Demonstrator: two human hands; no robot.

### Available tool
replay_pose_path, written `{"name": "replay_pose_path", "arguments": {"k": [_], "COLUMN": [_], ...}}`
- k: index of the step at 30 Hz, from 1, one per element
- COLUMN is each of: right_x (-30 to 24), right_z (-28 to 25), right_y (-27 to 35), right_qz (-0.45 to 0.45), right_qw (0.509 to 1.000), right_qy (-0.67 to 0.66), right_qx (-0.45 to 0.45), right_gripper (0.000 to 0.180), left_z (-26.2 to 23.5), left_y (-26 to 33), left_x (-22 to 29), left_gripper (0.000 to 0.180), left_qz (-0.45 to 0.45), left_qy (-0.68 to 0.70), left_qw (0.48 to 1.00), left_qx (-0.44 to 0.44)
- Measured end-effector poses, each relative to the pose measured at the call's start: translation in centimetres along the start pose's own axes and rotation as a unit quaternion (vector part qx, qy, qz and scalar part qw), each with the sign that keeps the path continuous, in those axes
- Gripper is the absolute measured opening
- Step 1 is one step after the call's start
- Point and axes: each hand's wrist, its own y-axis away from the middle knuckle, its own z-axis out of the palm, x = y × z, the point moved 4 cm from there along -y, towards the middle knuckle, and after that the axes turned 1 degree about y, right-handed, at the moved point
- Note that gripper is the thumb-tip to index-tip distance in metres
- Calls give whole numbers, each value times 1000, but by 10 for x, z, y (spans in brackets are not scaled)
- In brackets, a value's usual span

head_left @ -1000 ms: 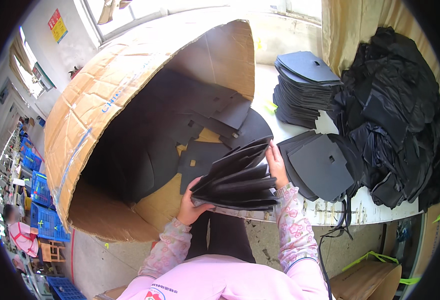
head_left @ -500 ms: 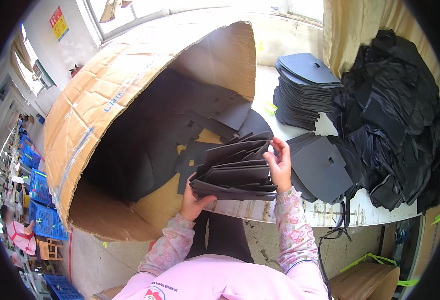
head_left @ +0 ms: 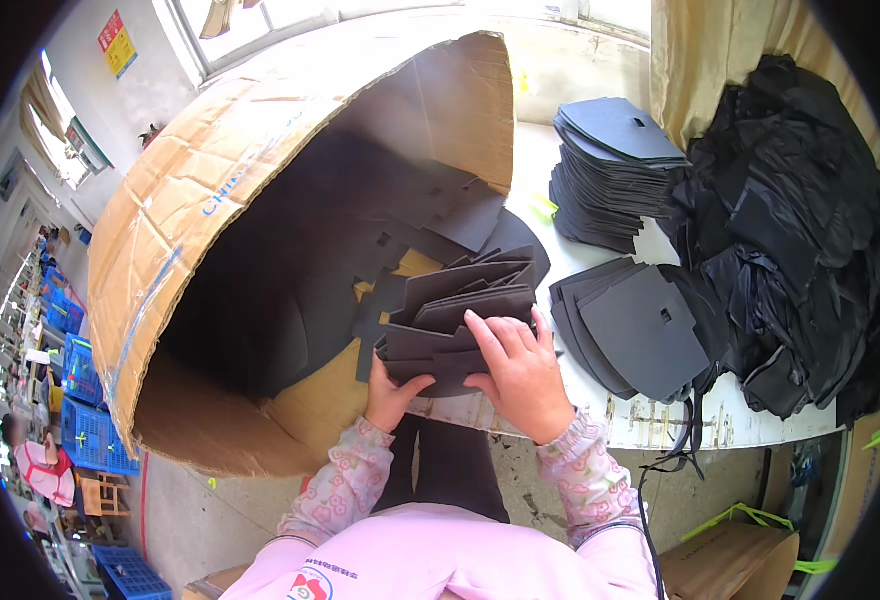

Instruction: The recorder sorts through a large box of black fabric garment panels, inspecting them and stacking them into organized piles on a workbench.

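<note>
A loose bundle of flat black panels (head_left: 427, 347) is held up in front of me, its sheets fanned apart at the top. My left hand (head_left: 392, 396) grips the lower left edge of the bundle, thumb on the near side. Across the right part of the near panels lies my right hand (head_left: 522, 378), its fingers bent over them and its thumb lower down on the front. More black panels (head_left: 465, 218) lie loose behind the bundle, at the mouth of a big cardboard box (head_left: 185, 215) tipped on its side.
On the white table (head_left: 600, 418) stand a tall stack of black panels (head_left: 615, 175) and, closer, a fanned pile of notched panels (head_left: 645, 330). A heap of black fabric (head_left: 790, 240) covers the right side. Blue crates (head_left: 100, 437) and a person (head_left: 45, 470) are far left.
My right hand has moved left and down from the bundle's right edge onto its near face. The bundle tilts differently, its front panels now facing me more.
</note>
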Motion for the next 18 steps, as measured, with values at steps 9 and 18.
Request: {"name": "replay_pose_path", "arguments": {"k": [9, 18], "right_x": [66, 129], "right_z": [-9, 54], "right_y": [19, 79], "right_qz": [119, 326], "right_qw": [971, 731], "right_qy": [-207, -573], "right_qx": [1, 175], "right_gripper": [39, 36], "left_z": [-2, -5], "left_y": [4, 8], "left_x": [-6, -29], "left_gripper": [89, 74], "left_qz": [37, -69], "left_qy": [39, 49], "left_qw": [997, 996], "left_qx": [-55, -25]}}
